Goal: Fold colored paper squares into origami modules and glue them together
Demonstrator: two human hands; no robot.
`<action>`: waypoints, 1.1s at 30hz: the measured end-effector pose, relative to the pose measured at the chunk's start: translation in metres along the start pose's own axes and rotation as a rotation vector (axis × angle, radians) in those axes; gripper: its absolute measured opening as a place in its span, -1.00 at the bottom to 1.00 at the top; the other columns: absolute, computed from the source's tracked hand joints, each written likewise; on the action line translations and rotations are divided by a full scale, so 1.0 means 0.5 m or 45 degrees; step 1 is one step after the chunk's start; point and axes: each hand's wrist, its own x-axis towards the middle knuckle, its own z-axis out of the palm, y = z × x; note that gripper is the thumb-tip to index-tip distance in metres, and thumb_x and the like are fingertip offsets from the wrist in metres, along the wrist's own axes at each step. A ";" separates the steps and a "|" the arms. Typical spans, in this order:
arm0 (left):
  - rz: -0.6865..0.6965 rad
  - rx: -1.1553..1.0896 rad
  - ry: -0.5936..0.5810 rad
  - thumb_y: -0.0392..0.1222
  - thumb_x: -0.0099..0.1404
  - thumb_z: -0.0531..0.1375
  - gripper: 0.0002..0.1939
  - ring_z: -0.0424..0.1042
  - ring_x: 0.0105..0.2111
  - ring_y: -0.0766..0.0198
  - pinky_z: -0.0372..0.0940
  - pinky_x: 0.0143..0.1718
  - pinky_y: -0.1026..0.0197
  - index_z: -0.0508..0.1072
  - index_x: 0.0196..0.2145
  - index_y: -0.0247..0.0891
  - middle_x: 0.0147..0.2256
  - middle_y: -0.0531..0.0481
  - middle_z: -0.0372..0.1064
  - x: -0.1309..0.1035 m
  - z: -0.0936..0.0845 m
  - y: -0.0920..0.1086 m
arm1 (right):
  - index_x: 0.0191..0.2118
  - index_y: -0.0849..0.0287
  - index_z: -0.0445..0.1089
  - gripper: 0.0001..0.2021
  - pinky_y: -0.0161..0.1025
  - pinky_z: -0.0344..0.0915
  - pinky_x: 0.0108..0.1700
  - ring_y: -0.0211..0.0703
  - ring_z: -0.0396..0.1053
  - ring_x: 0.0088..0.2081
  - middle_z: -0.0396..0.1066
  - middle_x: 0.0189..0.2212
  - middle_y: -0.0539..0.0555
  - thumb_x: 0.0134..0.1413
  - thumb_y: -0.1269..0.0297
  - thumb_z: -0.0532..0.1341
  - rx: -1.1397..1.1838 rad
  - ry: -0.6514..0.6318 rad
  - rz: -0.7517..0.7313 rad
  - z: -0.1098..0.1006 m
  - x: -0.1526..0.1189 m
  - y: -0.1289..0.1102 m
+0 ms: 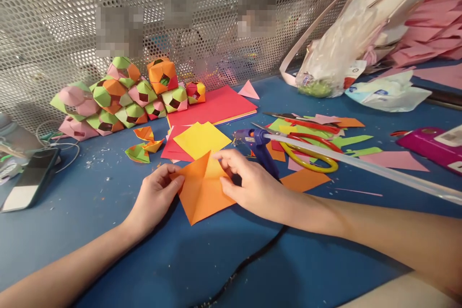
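Between my two hands is an orange square of paper (pixel 202 197), creased across its middle and turned with one corner toward me. My left hand (pixel 155 197) pinches its left corner between thumb and fingers. At the right side my right hand (pixel 249 183) grips the sheet, with the fingertips close to the upper edge. Just beyond it lie yellow paper squares (pixel 202 139) on top of red paper (pixel 169 147). A blue glue gun (pixel 258 139) with a long clear glue stick rests right behind my right hand.
Folded paper balls (pixel 111 94) are stacked along the perforated metal screen (pixel 216 14). Scissors with yellow handles (pixel 325 168) lie among paper scraps (pixel 357 142). A phone (pixel 31 178) is at the left, a magenta tool (pixel 426 144) at the right. A black cable (pixel 245 264) crosses the blue table.
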 end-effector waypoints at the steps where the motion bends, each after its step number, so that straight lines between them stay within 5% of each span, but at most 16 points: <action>1: -0.007 0.004 -0.010 -0.13 0.22 0.13 -0.85 0.30 -0.47 0.35 0.22 -0.46 0.32 0.38 -0.35 -0.27 -0.49 0.07 0.30 -0.001 0.000 -0.001 | 0.03 0.18 0.12 -0.60 -0.27 0.32 -0.26 -0.25 0.34 -0.34 0.32 -0.32 0.05 0.03 0.47 0.09 0.051 0.033 0.023 0.002 0.001 0.004; 5: 0.002 0.046 -0.072 -0.13 0.26 0.07 -0.83 0.32 -0.46 0.34 0.23 -0.45 0.32 0.39 -0.31 -0.26 -0.47 0.07 0.33 -0.002 -0.001 -0.002 | 0.14 0.16 0.05 -0.50 -0.25 0.35 -0.25 -0.25 0.35 -0.33 0.33 -0.30 0.06 0.06 0.39 0.13 0.150 0.038 0.098 0.008 0.005 0.017; 10: 0.248 0.346 -0.027 -0.22 0.24 0.06 -0.85 0.37 -0.35 0.29 0.29 -0.30 0.24 0.41 -0.32 -0.25 -0.37 0.02 0.39 0.012 -0.011 -0.008 | 0.11 0.13 0.13 -0.55 -0.19 0.37 -0.15 -0.17 0.40 -0.19 0.41 -0.24 0.08 0.06 0.40 0.14 0.018 0.032 0.029 0.000 0.004 0.019; 17: 0.363 0.479 -0.069 -0.36 0.21 0.04 -0.82 0.40 -0.27 0.27 0.30 -0.21 0.21 0.42 -0.33 -0.25 -0.31 0.00 0.40 0.031 -0.022 -0.025 | -0.05 0.24 0.30 -0.71 -0.11 0.36 -0.13 -0.16 0.36 -0.20 0.43 -0.26 0.13 0.16 0.56 -0.01 -0.221 -0.122 -0.644 0.002 -0.007 0.030; 20: 0.384 0.497 -0.096 -0.40 0.19 0.03 -0.81 0.38 -0.26 0.26 0.29 -0.18 0.19 0.42 -0.35 -0.25 -0.31 -0.01 0.39 0.033 -0.022 -0.028 | -0.11 0.34 0.35 -0.75 -0.07 0.36 -0.08 -0.11 0.35 -0.14 0.42 -0.22 0.21 0.20 0.56 -0.02 -0.326 -0.225 -0.797 0.006 -0.013 0.031; 25: 0.396 0.504 -0.116 -0.43 0.15 0.03 -0.80 0.38 -0.28 0.27 0.29 -0.21 0.21 0.42 -0.38 -0.26 -0.34 0.01 0.39 0.035 -0.021 -0.027 | -0.08 0.38 0.34 -0.71 -0.05 0.33 0.06 -0.03 0.24 0.09 0.31 0.01 0.32 0.19 0.58 -0.05 -0.414 -0.296 -0.810 0.012 -0.024 0.015; 33: 0.346 0.448 -0.165 -0.44 0.13 0.04 -0.77 0.40 -0.34 0.32 0.29 -0.26 0.26 0.45 -0.35 -0.26 -0.34 0.03 0.43 0.047 -0.031 -0.034 | 0.00 0.41 0.30 -0.69 0.00 0.29 0.12 0.01 0.13 0.18 0.28 0.06 0.35 0.21 0.58 -0.05 -0.425 -0.358 -0.857 0.025 -0.029 0.009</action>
